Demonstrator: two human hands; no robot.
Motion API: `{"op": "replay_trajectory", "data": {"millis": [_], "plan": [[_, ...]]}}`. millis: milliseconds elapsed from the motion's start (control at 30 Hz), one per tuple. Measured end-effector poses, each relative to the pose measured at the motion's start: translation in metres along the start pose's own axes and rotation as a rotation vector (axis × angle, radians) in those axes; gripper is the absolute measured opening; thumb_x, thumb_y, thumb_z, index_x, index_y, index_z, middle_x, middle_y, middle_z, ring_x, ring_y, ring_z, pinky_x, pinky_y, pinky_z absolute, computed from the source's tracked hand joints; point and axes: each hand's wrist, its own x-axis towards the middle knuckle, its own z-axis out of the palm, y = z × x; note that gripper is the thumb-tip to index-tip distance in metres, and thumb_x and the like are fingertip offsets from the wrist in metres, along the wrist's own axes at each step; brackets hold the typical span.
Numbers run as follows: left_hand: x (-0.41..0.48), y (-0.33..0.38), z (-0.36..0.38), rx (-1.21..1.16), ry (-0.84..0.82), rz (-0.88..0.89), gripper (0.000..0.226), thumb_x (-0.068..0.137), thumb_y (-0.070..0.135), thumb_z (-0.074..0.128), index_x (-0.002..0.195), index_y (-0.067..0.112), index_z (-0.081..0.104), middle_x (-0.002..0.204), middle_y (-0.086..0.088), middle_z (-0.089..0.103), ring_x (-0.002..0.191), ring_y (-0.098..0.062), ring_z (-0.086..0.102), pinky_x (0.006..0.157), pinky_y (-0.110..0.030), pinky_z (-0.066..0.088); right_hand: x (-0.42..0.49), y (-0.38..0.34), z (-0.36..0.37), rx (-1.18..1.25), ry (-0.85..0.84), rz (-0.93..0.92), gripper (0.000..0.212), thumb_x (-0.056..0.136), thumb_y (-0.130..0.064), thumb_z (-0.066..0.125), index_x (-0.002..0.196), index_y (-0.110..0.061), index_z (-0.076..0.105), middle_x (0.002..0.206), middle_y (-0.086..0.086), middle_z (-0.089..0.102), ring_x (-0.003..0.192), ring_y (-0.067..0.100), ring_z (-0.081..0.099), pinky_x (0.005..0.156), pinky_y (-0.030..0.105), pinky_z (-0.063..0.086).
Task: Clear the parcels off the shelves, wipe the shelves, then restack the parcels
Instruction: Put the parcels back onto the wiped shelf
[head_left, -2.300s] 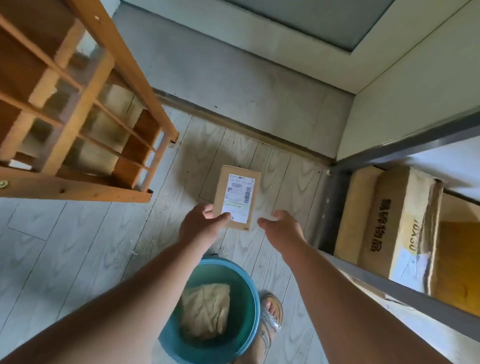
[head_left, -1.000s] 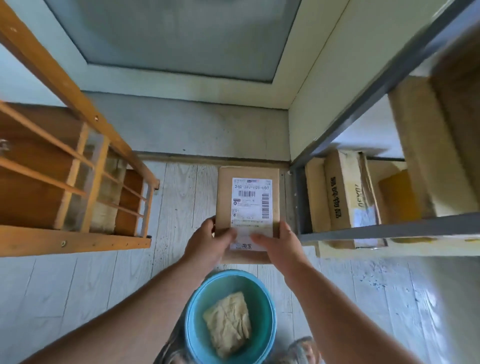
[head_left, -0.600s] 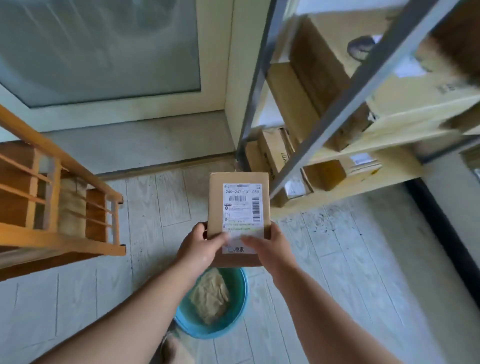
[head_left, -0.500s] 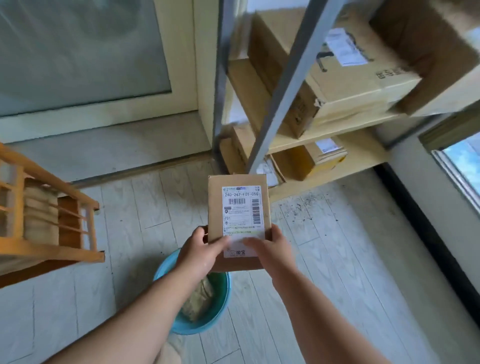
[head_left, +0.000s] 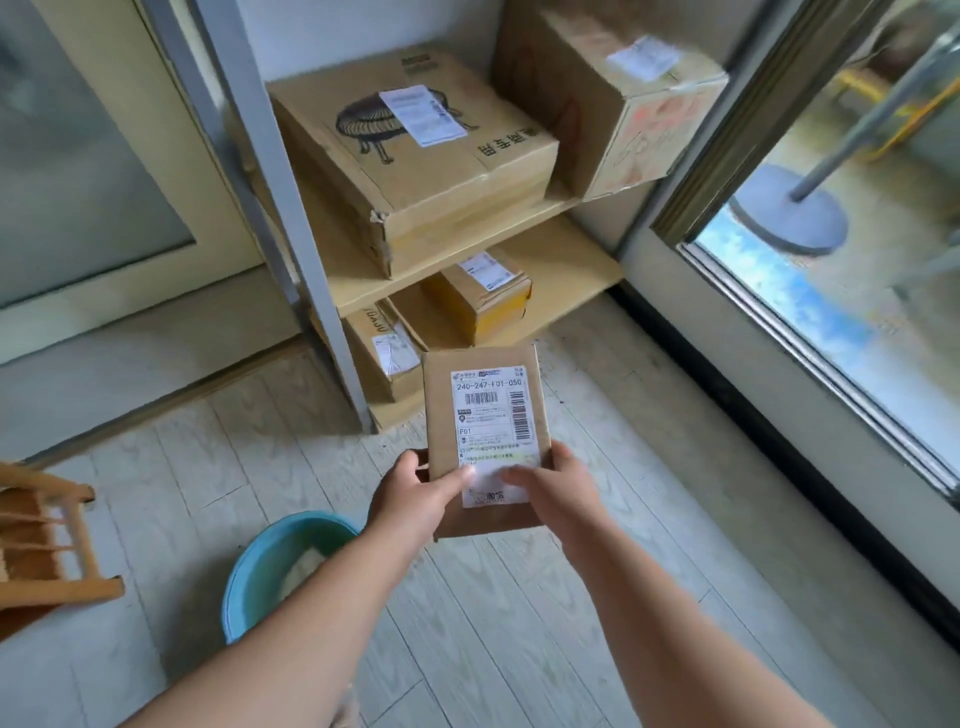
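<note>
I hold a small brown parcel (head_left: 483, 410) with a white shipping label flat in front of me. My left hand (head_left: 413, 499) grips its near left corner and my right hand (head_left: 553, 493) grips its near right corner, thumbs on the label. Just beyond stands the shelf unit (head_left: 363, 283) with wooden boards and a grey metal post. A large flat box (head_left: 415, 156) and a tall box (head_left: 608, 98) sit on the upper board; smaller parcels (head_left: 475, 293) lie on the lower one.
A teal basin (head_left: 265, 561) with a beige cloth (head_left: 306, 566) stands on the floor by my left arm. A wooden rack (head_left: 47, 540) is at the left edge. A glass sliding door (head_left: 831, 270) runs along the right. Pale wood-plank floor (head_left: 519, 623) lies below my arms.
I picked the parcel up off the floor with both hands and turned right towards the shelves. The basin and wooden rack have slid to the left of view.
</note>
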Motion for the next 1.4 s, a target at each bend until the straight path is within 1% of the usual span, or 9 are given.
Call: {"op": "replay_trajectory", "data": {"millis": [133,233,333,533,633,733,967,1200,1400], "plan": [[0.012,0.027,0.013,0.014,-0.036,0.012,0.035,0.084,0.038,0.066,0.106,0.017,0.048,0.112,0.004,0.057,0.095,-0.018,0.056,0.064,-0.026,0.044,0.016,-0.009,-0.018,0.009,0.013,0.018,0.024,0.075,-0.015,0.071,0.086,-0.028,0.054,0.089,-0.011,0.065,0.089,0.013,0.064,0.087,0.035,0.051],[0.032,0.055,0.029,0.008,-0.057,0.022,0.033,0.085,0.036,0.066,0.101,0.024,0.039,0.104,0.006,0.051,0.093,-0.018,0.051,0.077,-0.029,0.043,0.043,-0.023,-0.036,0.034,0.034,0.031,0.025,0.076,-0.014,0.071,0.086,-0.028,0.053,0.091,-0.009,0.065,0.089,0.015,0.064,0.087,0.037,0.052],[0.065,0.085,0.049,0.014,-0.074,0.038,0.032,0.085,0.036,0.066,0.103,0.025,0.042,0.103,0.004,0.051,0.093,-0.018,0.050,0.083,-0.031,0.042,0.084,-0.040,-0.056,0.042,0.059,0.036,0.025,0.074,-0.014,0.071,0.087,-0.026,0.054,0.092,-0.006,0.066,0.091,0.017,0.064,0.088,0.039,0.052],[0.115,0.117,0.082,0.030,-0.076,-0.006,0.030,0.086,0.036,0.064,0.101,0.022,0.042,0.102,0.013,0.054,0.093,-0.013,0.050,0.078,-0.027,0.037,0.146,-0.059,-0.082,-0.005,0.058,0.060,0.023,0.074,-0.019,0.070,0.092,-0.025,0.055,0.094,-0.006,0.066,0.091,0.017,0.063,0.089,0.040,0.051],[0.139,0.125,0.104,0.055,-0.085,-0.040,0.029,0.085,0.039,0.065,0.102,0.023,0.046,0.097,0.008,0.058,0.090,-0.015,0.055,0.074,-0.028,0.041,0.173,-0.061,-0.099,-0.019,0.051,0.076,0.025,0.076,-0.015,0.069,0.096,-0.023,0.055,0.093,-0.006,0.065,0.089,0.015,0.062,0.083,0.034,0.051],[0.160,0.132,0.131,0.063,-0.094,-0.067,0.034,0.084,0.042,0.065,0.107,0.021,0.052,0.104,0.004,0.062,0.091,-0.016,0.058,0.077,-0.030,0.043,0.202,-0.063,-0.123,-0.047,0.035,0.086,0.028,0.075,-0.014,0.069,0.099,-0.022,0.057,0.097,-0.005,0.066,0.092,0.016,0.062,0.085,0.034,0.050],[0.207,0.165,0.185,0.072,-0.014,-0.158,0.027,0.086,0.039,0.064,0.105,0.026,0.049,0.099,0.007,0.060,0.091,-0.015,0.058,0.067,-0.025,0.043,0.277,-0.067,-0.166,-0.008,-0.124,0.121,0.022,0.080,-0.011,0.067,0.097,-0.021,0.057,0.093,-0.005,0.066,0.085,0.012,0.062,0.068,0.024,0.048],[0.258,0.217,0.246,-0.043,0.037,-0.218,0.027,0.086,0.033,0.066,0.106,0.023,0.052,0.100,0.005,0.060,0.094,-0.017,0.057,0.076,-0.027,0.040,0.367,-0.088,-0.223,-0.133,-0.201,0.129,0.019,0.079,-0.017,0.069,0.089,-0.026,0.055,0.096,-0.004,0.068,0.090,0.016,0.065,0.084,0.035,0.053],[0.302,0.241,0.277,-0.125,0.036,-0.244,0.026,0.086,0.033,0.065,0.107,0.022,0.053,0.103,0.003,0.063,0.093,-0.017,0.057,0.073,-0.026,0.040,0.426,-0.110,-0.246,-0.257,-0.229,0.109,0.019,0.080,-0.020,0.069,0.091,-0.023,0.053,0.091,-0.006,0.064,0.084,0.012,0.062,0.068,0.025,0.048]]}}
